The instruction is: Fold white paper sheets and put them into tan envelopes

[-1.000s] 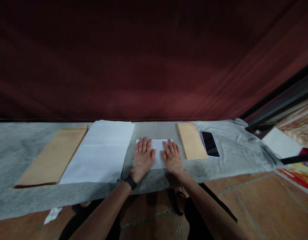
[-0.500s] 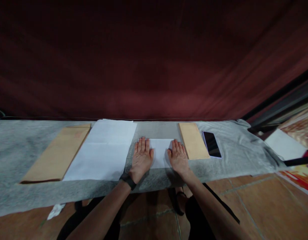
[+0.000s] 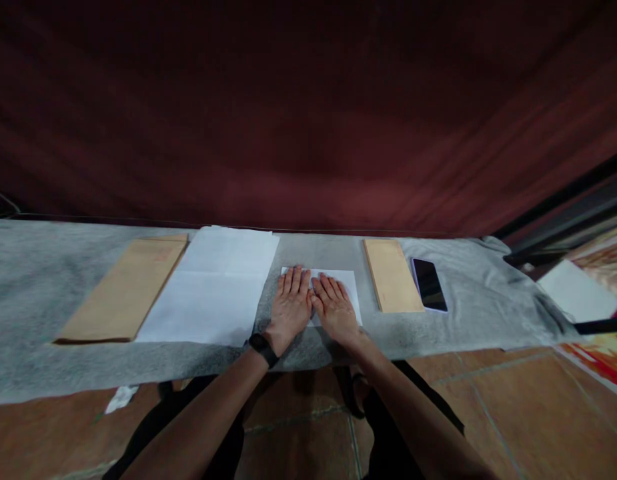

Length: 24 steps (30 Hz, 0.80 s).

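A small white sheet of paper (image 3: 353,293), apparently folded, lies on the grey cloth in front of me. My left hand (image 3: 292,303) rests flat over its left part, fingers stretched away from me, a dark band on the wrist. Beside it, my right hand (image 3: 335,307) also lies flat on the paper, fingers extended. The two thumbs meet or nearly meet at the middle. Neither hand grips anything. Much of the paper is hidden under the palms.
Left of my hands lies a stack of larger white sheets (image 3: 215,293), then a stack of big brown envelopes (image 3: 125,290). To the right are smaller brown envelopes (image 3: 392,277) and a phone (image 3: 429,285). Behind the grey cloth (image 3: 463,267) hangs a dark red curtain (image 3: 308,133).
My right hand has slid left across the paper, close to my left hand, uncovering the paper's right edge. The left hand stays flat on the left side. The view has shifted slightly.
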### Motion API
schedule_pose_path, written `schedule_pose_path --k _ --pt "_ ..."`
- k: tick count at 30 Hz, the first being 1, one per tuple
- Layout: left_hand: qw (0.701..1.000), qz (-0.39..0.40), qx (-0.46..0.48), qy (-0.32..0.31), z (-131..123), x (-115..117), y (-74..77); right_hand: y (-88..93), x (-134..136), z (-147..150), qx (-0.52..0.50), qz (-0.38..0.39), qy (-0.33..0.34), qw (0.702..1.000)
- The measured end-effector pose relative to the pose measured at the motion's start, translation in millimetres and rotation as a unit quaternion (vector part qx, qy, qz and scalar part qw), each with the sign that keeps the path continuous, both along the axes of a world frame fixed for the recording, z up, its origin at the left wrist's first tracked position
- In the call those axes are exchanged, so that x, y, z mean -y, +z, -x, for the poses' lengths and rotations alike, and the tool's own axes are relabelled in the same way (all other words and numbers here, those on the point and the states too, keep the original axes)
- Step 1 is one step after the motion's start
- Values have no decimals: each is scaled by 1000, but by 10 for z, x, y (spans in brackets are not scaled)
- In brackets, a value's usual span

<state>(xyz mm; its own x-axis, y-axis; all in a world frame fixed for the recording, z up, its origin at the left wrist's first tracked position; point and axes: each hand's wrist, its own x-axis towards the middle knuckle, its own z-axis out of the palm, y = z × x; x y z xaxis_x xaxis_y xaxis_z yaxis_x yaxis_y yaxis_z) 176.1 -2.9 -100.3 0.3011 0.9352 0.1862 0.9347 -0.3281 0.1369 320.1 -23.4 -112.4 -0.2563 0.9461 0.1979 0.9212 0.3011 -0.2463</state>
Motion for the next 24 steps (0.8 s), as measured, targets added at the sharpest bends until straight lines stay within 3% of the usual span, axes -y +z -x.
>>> schedule_pose_path --k 12,21,24 --pt "999 1 17 -31 41 -8 -33 18 -43 -180 38 2 -42 998" --pt "998 -15 46 25 86 -43 -57 5 -49 -323 52 -9 -78 996" --pt "998 -24 60 -6 38 -13 -22 4 -43 -351 54 -18 -82 995"
